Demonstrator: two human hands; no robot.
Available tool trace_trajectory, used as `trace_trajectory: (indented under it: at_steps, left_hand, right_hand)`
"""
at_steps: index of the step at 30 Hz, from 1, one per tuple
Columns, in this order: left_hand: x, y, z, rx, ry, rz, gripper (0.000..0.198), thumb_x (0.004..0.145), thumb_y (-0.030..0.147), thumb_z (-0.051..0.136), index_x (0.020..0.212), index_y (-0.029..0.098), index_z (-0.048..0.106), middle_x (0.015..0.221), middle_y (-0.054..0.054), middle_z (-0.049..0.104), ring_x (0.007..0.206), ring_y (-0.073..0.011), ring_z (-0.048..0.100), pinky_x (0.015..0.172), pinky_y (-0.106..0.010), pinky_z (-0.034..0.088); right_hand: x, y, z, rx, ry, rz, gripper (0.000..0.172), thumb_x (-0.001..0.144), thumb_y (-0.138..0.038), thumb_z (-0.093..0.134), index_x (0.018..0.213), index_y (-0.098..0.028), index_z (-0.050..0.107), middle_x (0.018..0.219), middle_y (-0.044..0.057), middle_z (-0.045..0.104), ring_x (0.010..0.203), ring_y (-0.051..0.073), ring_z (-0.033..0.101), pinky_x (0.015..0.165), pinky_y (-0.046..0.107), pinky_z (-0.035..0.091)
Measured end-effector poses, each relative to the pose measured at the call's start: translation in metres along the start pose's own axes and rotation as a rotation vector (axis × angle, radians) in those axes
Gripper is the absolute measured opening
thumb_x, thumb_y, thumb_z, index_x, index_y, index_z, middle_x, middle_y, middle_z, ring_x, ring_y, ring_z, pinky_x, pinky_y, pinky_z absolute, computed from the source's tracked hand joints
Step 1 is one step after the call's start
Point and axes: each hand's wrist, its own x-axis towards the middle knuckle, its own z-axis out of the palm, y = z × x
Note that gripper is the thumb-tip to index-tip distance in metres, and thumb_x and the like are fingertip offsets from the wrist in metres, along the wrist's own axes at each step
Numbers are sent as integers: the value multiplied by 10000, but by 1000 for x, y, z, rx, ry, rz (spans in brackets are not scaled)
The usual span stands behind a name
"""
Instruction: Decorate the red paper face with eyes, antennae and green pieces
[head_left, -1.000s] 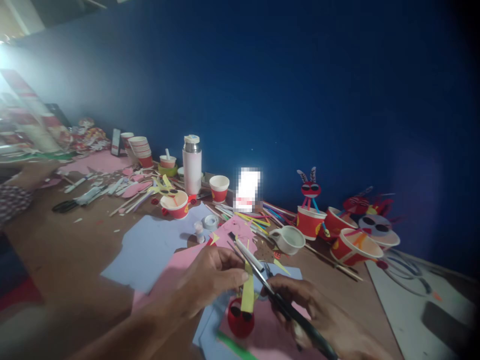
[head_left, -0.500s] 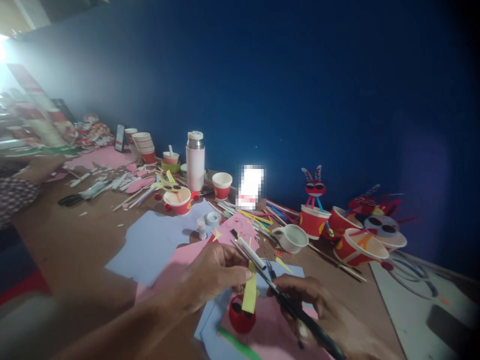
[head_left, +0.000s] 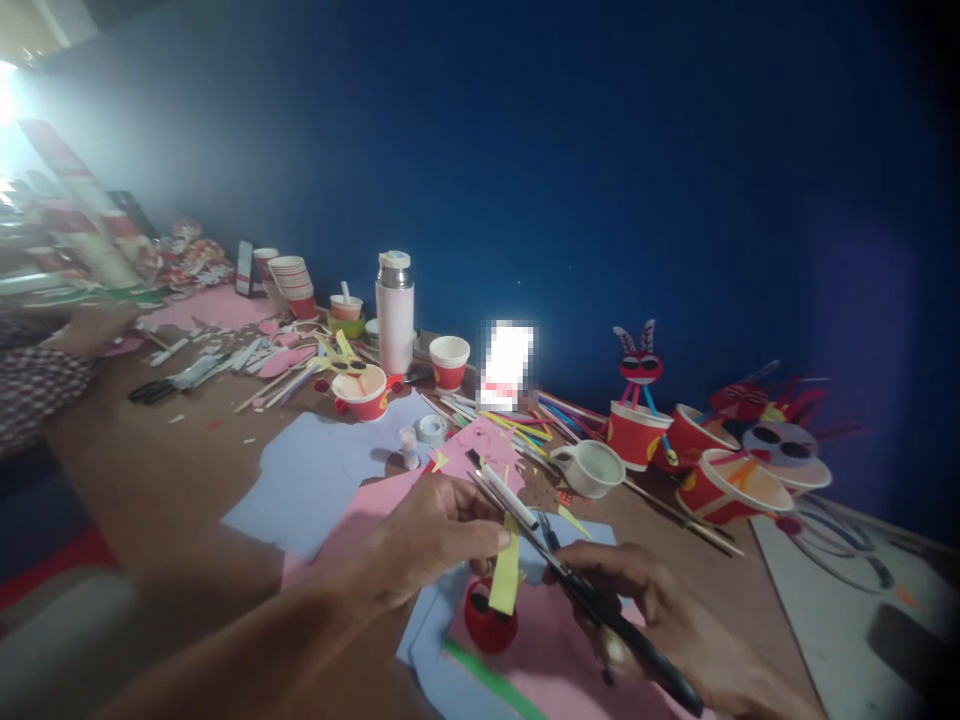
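Observation:
My left hand (head_left: 427,545) pinches a narrow yellow paper strip (head_left: 505,576) that hangs down in front of a small red round piece (head_left: 487,630) with black sunglasses on it. My right hand (head_left: 660,625) is closed on black-handled scissors (head_left: 592,600), whose blades reach up to the top of the strip beside my left fingertips. Both hands hover over pink (head_left: 555,670) and pale blue (head_left: 315,480) paper sheets on the brown table (head_left: 150,470).
Red paper cups made into figures (head_left: 637,420) line the blue wall at right, beside a white cup (head_left: 592,468), coloured sticks (head_left: 517,420), a white flask (head_left: 394,312) and stacked cups (head_left: 291,280). Another person's sleeve (head_left: 30,385) shows at far left near black scissors (head_left: 154,388).
The view has drifted slightly, so everything sits a little higher and further right. My hands keep the same grip on strip and scissors, with the blades still at the strip's top.

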Motion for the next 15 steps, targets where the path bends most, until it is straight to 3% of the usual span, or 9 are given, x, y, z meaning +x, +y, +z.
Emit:
trace_trajectory:
  at_steps: [9,15]
  left_hand:
    - [2,1,0,-37,-5,-23,87,660,185,641,635,107,670,568,-24,607,513,-108,517,546,-251,411]
    - [4,-2,0,-79,-5,-22,79,607,178,646,586,103,631,532,-18,581,472,-102,498,505,-244,395]
  right_hand:
    - [0,8,-3,-37,11,-69,429,604,-270,698,1031,-237,692,672,7,612,642,170,521,594,279,422]
    - [2,8,-6,0,-29,-62,336,603,-322,734,923,-223,712,587,-33,526,556,120,418,498,221,326]
